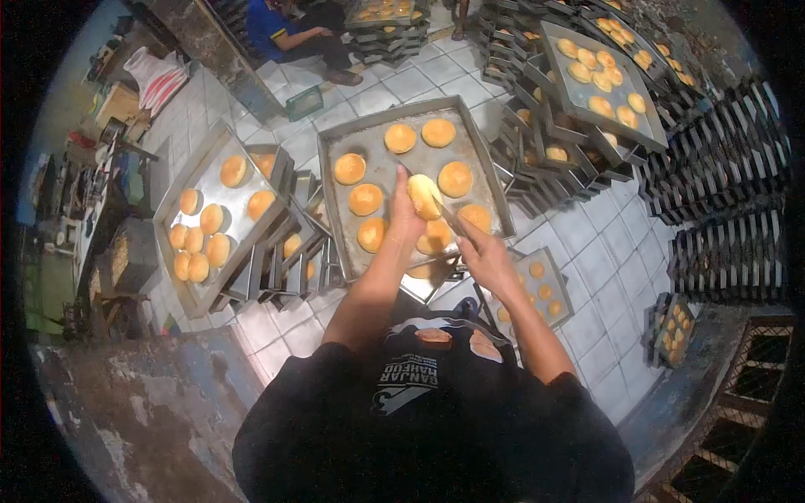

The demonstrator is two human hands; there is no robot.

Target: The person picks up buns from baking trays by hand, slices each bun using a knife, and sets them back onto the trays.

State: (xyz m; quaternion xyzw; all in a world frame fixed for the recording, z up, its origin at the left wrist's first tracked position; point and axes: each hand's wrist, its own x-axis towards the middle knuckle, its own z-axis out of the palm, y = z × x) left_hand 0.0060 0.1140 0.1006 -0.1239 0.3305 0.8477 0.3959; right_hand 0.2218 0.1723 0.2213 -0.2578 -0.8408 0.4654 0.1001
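Note:
Over a metal baking tray [331,243] in front of me, my left hand [407,210] is closed around a round bun [423,196]. My right hand [485,256] grips a knife [449,220], its blade against the bun's right side. How deep the blade sits in the bun I cannot tell. Several golden buns lie spread on the tray, among them one at the top [400,138] and one on the left [365,199]. Part of the tray's near side is hidden behind my forearms.
To the left, a tilted tray [180,281] of buns tops a stack. Stacked trays with buns [599,75] rise at the right, beside tall piles of dark trays [713,168]. A person in blue [272,33] sits ahead near a green basket [304,103] on the tiled floor [616,251].

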